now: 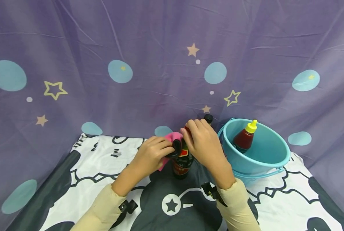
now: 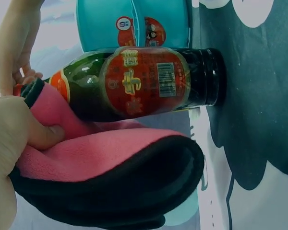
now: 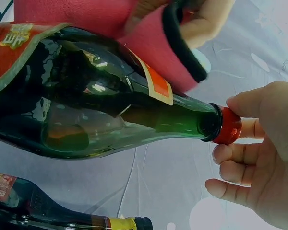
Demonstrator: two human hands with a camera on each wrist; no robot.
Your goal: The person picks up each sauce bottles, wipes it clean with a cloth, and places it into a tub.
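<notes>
A dark green glass bottle (image 1: 181,167) with a red label (image 2: 146,81) stands upright on the cloth-covered table. My right hand (image 1: 204,141) is at its top, where thumb and fingers pinch the red cap (image 3: 229,125). In my left hand (image 1: 152,150) is a pink cloth (image 2: 101,151) with black edging, folded over and gripped between thumb and fingers. The cloth lies against the bottle's side and upper part, as the right wrist view shows. The left fingers are partly hidden behind the cloth.
A blue bucket (image 1: 271,168) stands at the right, holding a dark red squeeze bottle (image 1: 243,140) with a yellow cap. Behind my right hand is another dark bottle (image 3: 31,203) with a black cap. A purple patterned curtain (image 1: 160,38) hangs along the table's back edge.
</notes>
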